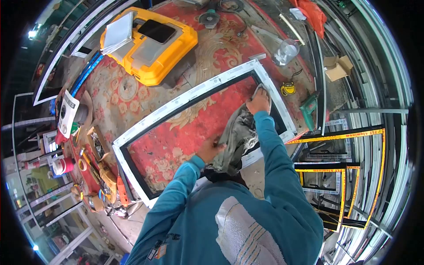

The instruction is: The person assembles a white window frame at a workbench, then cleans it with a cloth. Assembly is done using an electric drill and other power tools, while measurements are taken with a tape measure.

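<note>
White rectangular window frame with a black inner seal (185,99) lies flat on the red patterned carpet-covered surface (176,132), long side running from 7 o'clock up to 1 o'clock. Right hand (259,101) pressed down on a bunched grey cloth (238,137) at the frame's far corner, about 1 o'clock from picture centre — fingers closed over the cloth's top end. Left hand (211,150) at centre, gripping the lower part of the same cloth, just inside the frame's near rail. Hands apart, joined only by the rag hanging between them. Judging from the position, wiping is at the far right corner; the long left rail shows no visible difference, so how much is cleaned I cannot tell. At 11 o'clock, a yellow plastic tool case (152,44) with a spiral notebook (119,33) and a dark phone (157,31) on top. Clear plastic jar (285,51) at 1 o'clock, yellow tape measure (288,88) just right of the frame, green power drill (309,108) beyond it. At 3–4 o'clock, stacked black frames edged with yellow printed tape (340,136) — lettering too small to read. Small print along the white frame also illegible.
</note>
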`<state>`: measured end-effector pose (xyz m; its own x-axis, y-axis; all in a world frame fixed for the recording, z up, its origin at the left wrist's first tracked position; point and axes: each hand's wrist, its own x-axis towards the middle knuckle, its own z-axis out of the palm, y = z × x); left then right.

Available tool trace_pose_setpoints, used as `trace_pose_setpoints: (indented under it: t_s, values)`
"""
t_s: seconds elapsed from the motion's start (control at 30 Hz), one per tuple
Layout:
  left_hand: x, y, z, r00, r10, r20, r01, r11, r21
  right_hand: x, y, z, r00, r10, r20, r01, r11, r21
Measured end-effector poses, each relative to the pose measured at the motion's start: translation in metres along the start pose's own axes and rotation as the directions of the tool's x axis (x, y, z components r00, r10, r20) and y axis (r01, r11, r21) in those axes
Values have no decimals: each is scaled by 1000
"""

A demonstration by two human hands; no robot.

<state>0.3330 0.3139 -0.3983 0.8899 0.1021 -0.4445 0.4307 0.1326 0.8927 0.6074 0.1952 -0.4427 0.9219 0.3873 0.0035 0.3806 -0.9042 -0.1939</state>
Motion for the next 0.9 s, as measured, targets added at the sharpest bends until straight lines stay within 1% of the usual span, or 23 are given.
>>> trace_pose_setpoints:
  t_s: [0.03,0.07,0.1,0.13,0.17,0.23,0.27,0.3,0.33,0.37,0.4,0.43,0.47,0.5,0.53,0.6,0.63,0.67,0.73,0.77,0.8,0.87,0.9]
  values:
    - [2,-5,-4,1000,-23,-4,23,1000,-6,1,-10,-12,995,54,84,-52,998,-23]
    - [6,-12,-9,995,38,-97,-36,999,20,2,-18,-18,981,111,159,-104,993,-51]
    - [15,-16,-19,976,110,-186,-101,993,58,6,-24,-15,986,129,110,-119,989,-93]
    - [22,-18,-34,935,254,-247,-159,924,347,11,-28,-13,984,133,116,-123,988,-89]
    - [30,-19,-52,878,403,-258,-176,774,608,18,-32,-10,984,132,121,-122,989,-89]
    - [42,10,-86,831,460,-314,-108,687,719,30,-35,6,989,114,97,-103,988,-112]
    - [50,15,-103,788,521,-329,-12,548,837,34,-33,9,987,122,107,-110,987,-114]
    - [58,18,-120,744,584,-324,94,389,917,38,-33,7,996,45,72,-35,990,-135]
    - [65,19,-135,776,457,-434,222,446,867,40,-34,6,999,-33,40,39,987,-155]
    - [69,17,-148,808,314,-499,345,436,831,41,-34,7,997,-73,-11,71,984,-164]
    - [74,15,-156,810,170,-561,462,404,789,48,-34,13,998,-63,-6,62,986,-158]
    - [76,13,-157,815,165,-556,462,394,794,57,-36,16,996,-85,-19,79,979,-189]
    - [76,10,-158,837,116,-534,465,361,808,60,-37,20,994,-109,-30,99,971,-220]
    - [76,8,-160,855,65,-514,468,327,821,61,-38,24,994,-109,-21,102,968,-227]
    - [75,9,-161,857,58,-512,471,318,823,61,-38,24,995,-103,-13,98,971,-220]
    - [73,10,-162,882,-8,-471,439,374,817,60,-39,25,991,-135,-21,125,958,-260]
    - [73,8,-165,882,-10,-471,441,367,819,59,-37,28,956,-289,-53,270,935,-230]
    - [75,6,-168,887,-24,-460,435,375,819,62,-40,33,956,-287,-56,268,937,-225]
    - [74,4,-170,894,-53,-444,430,377,820,55,-45,40,932,-357,-60,316,885,-342]
    - [73,6,-169,895,-70,-441,433,380,817,56,-42,39,926,-374,-39,337,871,-358]
    - [75,9,-169,895,-78,-439,433,388,814,60,-39,35,927,-373,-39,335,871,-359]
    - [75,9,-170,898,-89,-432,431,388,815,62,-33,26,917,-397,31,394,895,-207]
    - [75,10,-171,900,-95,-426,428,386,817,63,-33,22,908,-419,24,415,888,-199]
